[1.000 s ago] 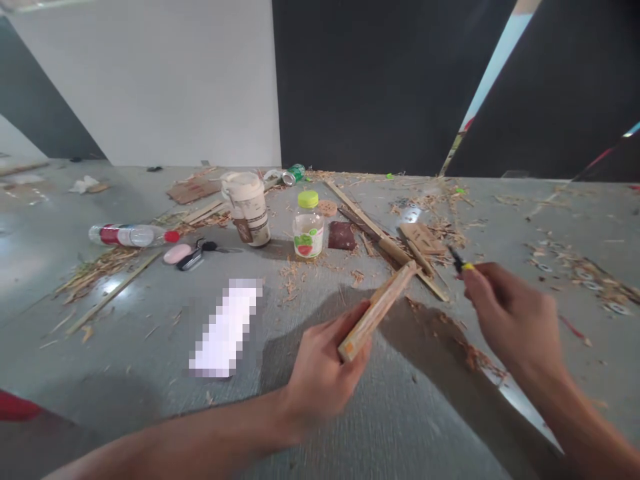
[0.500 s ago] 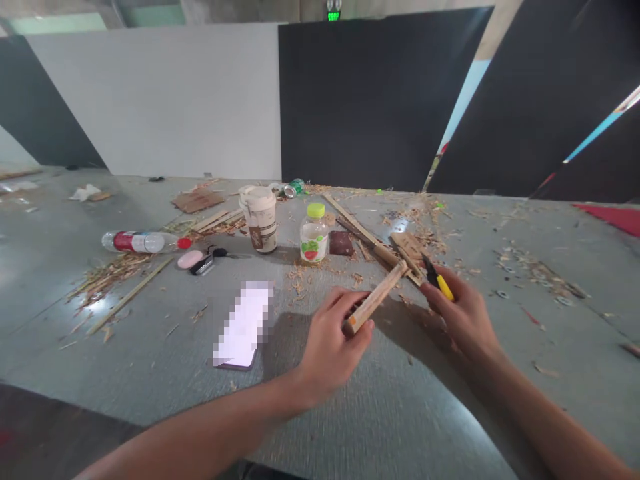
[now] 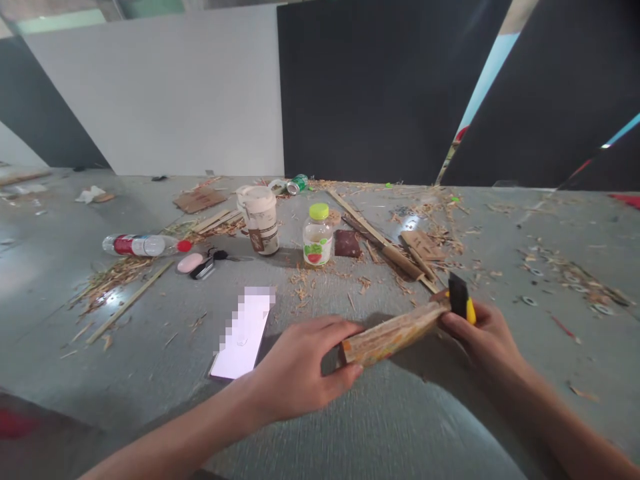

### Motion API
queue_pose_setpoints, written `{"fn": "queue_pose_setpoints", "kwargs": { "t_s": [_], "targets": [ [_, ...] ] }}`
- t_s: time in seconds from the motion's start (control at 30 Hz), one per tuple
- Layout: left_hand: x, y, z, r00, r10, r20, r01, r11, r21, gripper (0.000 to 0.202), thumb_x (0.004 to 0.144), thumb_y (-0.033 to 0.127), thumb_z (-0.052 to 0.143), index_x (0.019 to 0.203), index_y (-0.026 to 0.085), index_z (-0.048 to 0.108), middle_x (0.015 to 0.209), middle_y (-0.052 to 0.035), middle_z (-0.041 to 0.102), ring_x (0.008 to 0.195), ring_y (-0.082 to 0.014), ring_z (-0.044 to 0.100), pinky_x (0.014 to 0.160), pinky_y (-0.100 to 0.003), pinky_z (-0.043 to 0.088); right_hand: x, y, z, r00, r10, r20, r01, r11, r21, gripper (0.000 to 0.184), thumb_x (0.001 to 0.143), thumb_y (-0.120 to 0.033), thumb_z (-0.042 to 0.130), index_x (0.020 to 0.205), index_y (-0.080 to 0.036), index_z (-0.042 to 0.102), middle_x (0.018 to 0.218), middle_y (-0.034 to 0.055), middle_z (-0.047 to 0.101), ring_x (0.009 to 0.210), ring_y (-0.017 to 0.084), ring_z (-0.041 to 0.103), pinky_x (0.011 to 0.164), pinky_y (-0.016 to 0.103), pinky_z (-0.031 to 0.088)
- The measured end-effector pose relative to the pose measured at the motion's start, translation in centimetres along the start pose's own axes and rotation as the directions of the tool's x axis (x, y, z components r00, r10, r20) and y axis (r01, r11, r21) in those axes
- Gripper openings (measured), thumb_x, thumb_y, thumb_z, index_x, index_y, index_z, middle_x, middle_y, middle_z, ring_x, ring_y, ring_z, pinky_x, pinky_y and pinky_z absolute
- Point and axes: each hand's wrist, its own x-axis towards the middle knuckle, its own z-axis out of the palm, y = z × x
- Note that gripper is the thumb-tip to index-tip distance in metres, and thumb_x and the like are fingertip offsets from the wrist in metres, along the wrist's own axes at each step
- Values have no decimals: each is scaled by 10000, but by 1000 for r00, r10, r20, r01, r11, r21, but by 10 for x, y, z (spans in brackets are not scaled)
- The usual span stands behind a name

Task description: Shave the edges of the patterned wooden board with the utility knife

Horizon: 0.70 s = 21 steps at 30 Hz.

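Note:
My left hand [image 3: 305,363] pinches the near end of a pale wooden piece [image 3: 395,335] between thumb and fingers, above the grey surface. The piece slants up to the right, with orange marks on its side. At its far end, my right hand [image 3: 483,333] is closed around a yellow and black utility knife [image 3: 470,310]; its dark front part points upward beside the wood. The right thumb lies close to the wood's end; whether it presses on it I cannot tell. A white-screened phone [image 3: 243,337] lies left of my left hand, partly behind it.
Beyond my hands stand a lime-capped jar [image 3: 318,233] and a paper cup [image 3: 261,223]. A clear bottle [image 3: 145,245] lies at left, near a pink oval object [image 3: 190,263]. Wood strips [image 3: 370,230], shavings, a brown square [image 3: 347,244] and a green can [image 3: 297,185] are scattered about.
The wooden piece has turned to lie flatter, its far end swinging right to meet the knife. My left hand has lowered slightly; the knife now stands more upright in my right hand.

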Motion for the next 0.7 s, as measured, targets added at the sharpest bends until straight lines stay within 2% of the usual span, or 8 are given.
{"fn": "queue_pose_setpoints", "kwargs": {
  "t_s": [0.13, 0.23, 0.27, 0.3, 0.33, 0.4, 0.5, 0.7],
  "targets": [
    [16, -7, -25, 968, 144, 204, -177, 972, 155, 342, 933, 316, 688, 1236, 162, 655, 1082, -77, 708, 986, -227, 676, 833, -294, 509, -2, -2, 1, 1000, -25, 11, 25, 999, -34, 172, 875, -319, 685, 862, -173, 774, 727, 71, 683, 634, 214, 624, 594, 289, 488],
    [29, -18, -65, 886, 217, 411, -307, 938, 165, 489, 920, 421, 730, 1346, 208, 617, 1200, -66, 691, 1070, -213, 659, 917, -284, 489, 0, 6, 1, 999, -46, 1, 46, 997, -59, 219, 792, -389, 754, 777, -171, 761, 694, 53, 665, 605, 202, 596, 574, 285, 483],
    [31, -24, -81, 873, 192, 448, -295, 940, 173, 569, 909, 457, 741, 1407, 241, 571, 1273, -52, 668, 1118, -208, 644, 955, -281, 477, 1, 10, 1, 998, -65, -1, 65, 996, -60, 244, 746, -417, 781, 741, -175, 749, 676, 40, 651, 593, 195, 579, 560, 280, 476],
    [30, -30, -96, 901, 103, 420, -225, 942, 251, 625, 905, 460, 743, 1457, 270, 519, 1361, -43, 621, 1179, -212, 617, 1002, -293, 458, 2, 13, 0, 997, -83, 6, 83, 994, -64, 262, 708, -436, 799, 717, -182, 737, 668, 30, 641, 592, 189, 566, 554, 274, 470],
    [26, -36, -109, 935, -4, 354, -132, 924, 359, 695, 905, 432, 740, 1516, 287, 442, 1471, -49, 535, 1286, -234, 550, 1072, -327, 419, 2, 17, -1, 995, -99, 16, 100, 992, -74, 268, 687, -443, 808, 704, -188, 727, 667, 21, 633, 601, 184, 557, 557, 269, 465],
    [15, -51, -128, 942, -204, 266, 35, 849, 528, 777, 853, 390, 760, 1533, 258, 409, 1540, -85, 446, 1374, -289, 459, 1115, -384, 388, 3, 22, -2, 993, -115, 37, 119, 986, -115, 249, 685, -423, 814, 691, -195, 713, 675, 11, 618, 635, 176, 543, 577, 257, 457],
    [-7, -71, -136, 877, -386, 287, 144, 780, 609, 727, 738, 341, 807, 1398, 203, 535, 1498, -105, 458, 1339, -312, 477, 1077, -368, 427, 2, 23, -4, 992, -126, 29, 129, 978, -164, 235, 689, -397, 812, 663, -198, 690, 672, 5, 592, 649, 169, 518, 580, 251, 440],
    [-15, -88, -116, 793, -443, 417, 151, 807, 571, 1175, 577, 304, 921, 1568, 211, 298, 1608, -145, 270, 1480, -331, 304, 1172, -370, 359, -1, 20, -4, 993, -117, 23, 119, 972, -200, 175, 711, -369, 786, 716, -210, 713, 715, 23, 635, 689, 198, 558, 614, 276, 472]
  ]
}}
